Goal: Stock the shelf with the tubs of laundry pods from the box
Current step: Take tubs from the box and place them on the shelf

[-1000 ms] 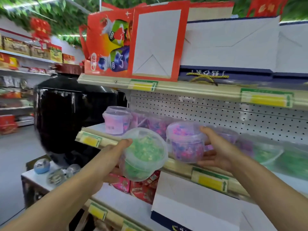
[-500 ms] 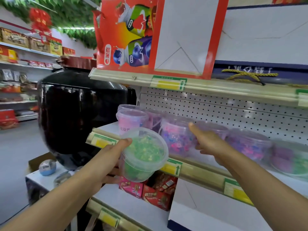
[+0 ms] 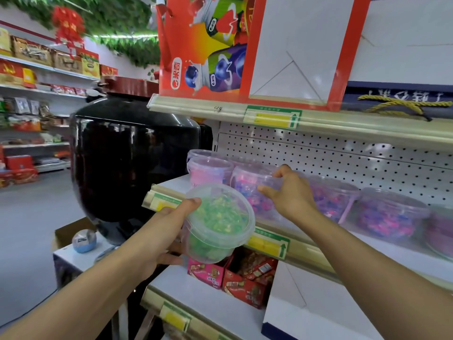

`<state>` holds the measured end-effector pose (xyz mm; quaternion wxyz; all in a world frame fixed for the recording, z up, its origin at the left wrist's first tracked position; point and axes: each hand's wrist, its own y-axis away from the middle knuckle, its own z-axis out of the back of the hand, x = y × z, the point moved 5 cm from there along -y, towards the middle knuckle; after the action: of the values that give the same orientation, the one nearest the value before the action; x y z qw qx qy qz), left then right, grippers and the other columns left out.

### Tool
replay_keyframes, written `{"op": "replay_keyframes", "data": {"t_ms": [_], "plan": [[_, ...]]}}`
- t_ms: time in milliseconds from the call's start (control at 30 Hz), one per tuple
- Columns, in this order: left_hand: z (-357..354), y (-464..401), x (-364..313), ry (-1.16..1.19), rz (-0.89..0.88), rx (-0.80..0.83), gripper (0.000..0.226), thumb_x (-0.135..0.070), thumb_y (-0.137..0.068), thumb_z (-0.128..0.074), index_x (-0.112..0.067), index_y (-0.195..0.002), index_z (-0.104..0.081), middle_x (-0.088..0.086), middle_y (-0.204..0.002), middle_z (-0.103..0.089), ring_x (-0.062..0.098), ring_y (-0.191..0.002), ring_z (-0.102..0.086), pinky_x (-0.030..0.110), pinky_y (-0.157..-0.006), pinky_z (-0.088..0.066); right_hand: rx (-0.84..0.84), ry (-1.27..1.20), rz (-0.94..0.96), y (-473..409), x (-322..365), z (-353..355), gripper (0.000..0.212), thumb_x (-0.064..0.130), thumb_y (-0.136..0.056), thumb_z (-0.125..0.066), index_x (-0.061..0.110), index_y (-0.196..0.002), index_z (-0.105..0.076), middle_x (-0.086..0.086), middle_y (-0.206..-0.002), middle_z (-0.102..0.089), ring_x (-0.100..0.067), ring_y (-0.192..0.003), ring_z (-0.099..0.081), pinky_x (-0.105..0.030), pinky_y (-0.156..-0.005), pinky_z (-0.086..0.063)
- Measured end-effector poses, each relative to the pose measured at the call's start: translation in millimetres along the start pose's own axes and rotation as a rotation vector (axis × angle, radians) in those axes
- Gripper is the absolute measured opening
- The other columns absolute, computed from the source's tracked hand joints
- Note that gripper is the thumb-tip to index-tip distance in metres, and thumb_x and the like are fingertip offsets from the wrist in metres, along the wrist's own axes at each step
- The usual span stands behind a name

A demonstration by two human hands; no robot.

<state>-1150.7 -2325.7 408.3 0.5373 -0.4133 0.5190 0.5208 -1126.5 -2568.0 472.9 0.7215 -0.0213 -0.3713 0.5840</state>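
Head view: your left hand grips one clear, lidded tub of green pods before the shelf edge. Your right hand holds a purple-pod tub on the shelf, among six there.

place: retail shop | evidence: price-tag strips on shelf edges; stocked aisle shelves; pegboard back panel

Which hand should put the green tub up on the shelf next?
Probably the left hand. It already grips the green tub just in front of the shelf edge. The right hand is busy, fingers on a purple tub standing on the shelf.
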Motion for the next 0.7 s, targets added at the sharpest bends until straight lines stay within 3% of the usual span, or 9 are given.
{"op": "replay_keyframes", "data": {"t_ms": [133,200,267,333,400,467,567,700], "plan": [[1.6,-1.4,2.4,-0.014,-0.001,0.008,0.056,-0.064,-0.078,-0.053,-0.019,-0.111,-0.057,0.015,-0.105,-0.066,0.026,-0.081,-0.067,0.033,-0.063,-0.051,0.014,0.109,0.044,3.2,-0.5,-8.2,0.042,0.037,-0.089,-0.059,0.016,-0.12,-0.039,-0.004,-0.074,-0.052,-0.031,-0.082,-0.058,-0.038,-0.069,-0.049],[-0.2,-0.2,1.5,-0.016,-0.008,0.015,0.056,-0.064,-0.079,-0.053,-0.019,-0.112,-0.057,0.016,-0.106,-0.065,0.025,-0.081,-0.067,0.032,-0.062,-0.05,0.094,0.185,0.077,6.5,-8.1,-10.0,0.049,0.033,-0.093,-0.053,0.021,-0.134,-0.031,-0.01,-0.094,-0.056,-0.034,-0.09,-0.059,-0.043,-0.077,-0.051],[-4.8,2.2,-0.2,-0.019,-0.024,0.027,0.054,-0.063,-0.079,-0.053,-0.021,-0.112,-0.057,0.018,-0.107,-0.065,0.026,-0.083,-0.068,0.032,-0.062,-0.051,0.16,0.197,0.093,10.9,-18.1,-5.3,0.063,0.027,-0.094,-0.051,0.028,-0.145,-0.015,-0.018,-0.126,-0.046,-0.035,-0.099,-0.056,-0.044,-0.083,-0.049],[-11.9,4.0,-1.9,-0.021,-0.036,0.039,0.052,-0.063,-0.079,-0.053,-0.022,-0.112,-0.056,0.018,-0.108,-0.064,0.028,-0.089,-0.067,0.035,-0.068,-0.053,0.113,0.148,0.128,20.5,-23.2,12.4,0.069,0.018,-0.092,-0.051,0.028,-0.148,-0.011,-0.018,-0.133,-0.042,-0.033,-0.104,-0.054,-0.039,-0.08,-0.046],[-23.0,7.7,-5.4,-0.001,-0.046,0.051,0.049,-0.062,-0.08,-0.053,-0.022,-0.109,-0.056,0.017,-0.105,-0.065,0.029,-0.091,-0.066,0.037,-0.071,-0.054,0.039,0.072,0.228,39.0,-24.6,37.2,0.066,0.012,-0.089,-0.054,0.025,-0.145,-0.023,-0.011,-0.132,-0.046,-0.028,-0.112,-0.051,-0.037,-0.085,-0.045],[-38.7,11.3,-10.2,0.01,-0.063,0.072,0.043,-0.061,-0.082,-0.052,-0.022,-0.1,-0.056,0.016,-0.097,-0.064,0.029,-0.089,-0.066,0.038,-0.072,-0.054,0.053,-0.036,0.342,66.2,-25.8,60.9,0.059,0.018,-0.087,-0.059,0.031,-0.138,-0.034,0.0,-0.134,-0.047,-0.018,-0.122,-0.046,-0.036,-0.099,-0.04],[-72.4,21.8,-20.7,0.048,-0.095,0.13,0.033,-0.057,-0.086,-0.047,-0.025,-0.087,-0.056,0.01,-0.077,-0.062,0.028,-0.079,-0.064,0.036,-0.072,-0.053,0.179,-0.063,0.428,107.4,-33.5,82.8,0.066,0.037,-0.084,-0.065,0.043,-0.138,-0.029,0.015,-0.141,-0.04,-0.004,-0.129,-0.036,-0.029,-0.104,-0.033],[-130.4,37.9,-32.6,0.092,-0.125,0.23,0.034,-0.058,-0.087,-0.045,-0.026,-0.087,-0.057,0.01,-0.083,-0.068,0.028,-0.078,-0.067,0.039,-0.08,-0.053,0.156,-0.026,0.389,131.9,-64.0,101.1,0.077,0.048,-0.077,-0.069,0.046,-0.14,-0.024,0.017,-0.146,-0.035,-0.001,-0.13,-0.032,-0.022,-0.105,-0.03]]}}
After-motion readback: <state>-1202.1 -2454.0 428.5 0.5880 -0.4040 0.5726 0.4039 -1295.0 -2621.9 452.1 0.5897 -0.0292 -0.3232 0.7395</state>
